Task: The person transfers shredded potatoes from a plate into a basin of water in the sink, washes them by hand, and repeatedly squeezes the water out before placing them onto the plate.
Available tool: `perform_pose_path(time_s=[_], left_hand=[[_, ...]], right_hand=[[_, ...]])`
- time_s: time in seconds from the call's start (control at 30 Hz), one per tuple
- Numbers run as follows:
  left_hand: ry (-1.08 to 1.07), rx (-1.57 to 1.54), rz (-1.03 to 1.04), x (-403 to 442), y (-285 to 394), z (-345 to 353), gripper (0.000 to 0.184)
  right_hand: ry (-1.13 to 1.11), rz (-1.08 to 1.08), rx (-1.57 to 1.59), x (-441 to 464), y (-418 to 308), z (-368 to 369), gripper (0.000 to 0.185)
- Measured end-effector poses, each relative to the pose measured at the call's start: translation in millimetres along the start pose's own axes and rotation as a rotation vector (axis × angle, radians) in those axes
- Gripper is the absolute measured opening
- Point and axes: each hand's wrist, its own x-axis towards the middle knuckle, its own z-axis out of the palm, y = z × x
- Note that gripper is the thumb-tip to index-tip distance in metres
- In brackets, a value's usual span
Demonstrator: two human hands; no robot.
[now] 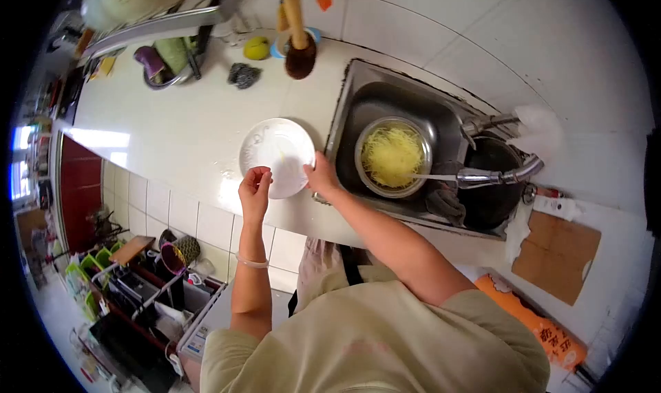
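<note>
A white plate [279, 142] is over the counter beside the sink, with a faint yellowish streak on its surface. My right hand [321, 175] grips the plate's right rim. In front of the plate's near left edge is my left hand [255, 190], its thumb and fingers pinched together; whatever may be between them is too small to see. In the sink [351, 97] stands a metal bowl [360, 160] filled with pale yellow shreds [392, 155], which look like potato. Water runs from the faucet [482, 178] toward the bowl.
A dark pan [490, 210] and a grey cloth [446, 204] lie at the sink's right side. On the counter [186, 131] are a scouring pad [244, 76], a yellow-green fruit [256, 48] and a bowl with an eggplant [150, 60]. A wooden-handled utensil [296, 28] hangs above.
</note>
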Motion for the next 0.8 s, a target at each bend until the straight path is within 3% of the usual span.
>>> perform_pose_path(time_s=[0.13, 0.27, 0.3, 0.33, 0.37, 0.43, 0.5, 0.63, 0.7, 0.73, 0.8], left_hand=[[-0.153, -0.043, 0.047, 6, 17, 47, 0.012], [-0.372, -0.186, 0.055, 12, 9, 121, 0.016], [-0.435, -0.274, -0.020, 12, 3, 143, 0.020], [-0.490, -0.319, -0.110, 15, -10, 167, 0.024], [-0.513, -0.343, -0.174, 18, -31, 191, 0.027], [-0.470, -0.255, -0.509, 18, -45, 235, 0.045], [-0.422, -0.109, -0.652, 30, -96, 274, 0.050], [-0.634, 0.150, -0.839, 63, -166, 303, 0.062], [-0.790, 0.470, -0.606, 65, -178, 308, 0.061], [-0.836, 0.577, -0.525, 61, -165, 310, 0.061], [-0.546, 0.177, -0.781, 50, -124, 313, 0.063]], right_hand=[[0.070, -0.101, -0.005, -18, -5, -16, 0.031], [0.159, -0.173, 0.328, -36, 35, -62, 0.024], [0.266, -0.260, 0.223, -36, 63, -80, 0.019], [0.330, -0.119, 0.259, -44, 80, -102, 0.018], [0.431, -0.168, 0.115, -39, 117, -123, 0.018], [0.629, -0.142, -0.121, -37, 166, -168, 0.022], [0.523, 0.059, -0.173, -14, 202, -212, 0.039], [0.429, 0.033, -0.271, 24, 205, -253, 0.051], [0.227, -0.061, -0.596, 38, 205, -253, 0.055], [0.179, -0.004, -0.656, 38, 205, -250, 0.063], [0.168, 0.090, -0.604, 44, 216, -236, 0.067]])
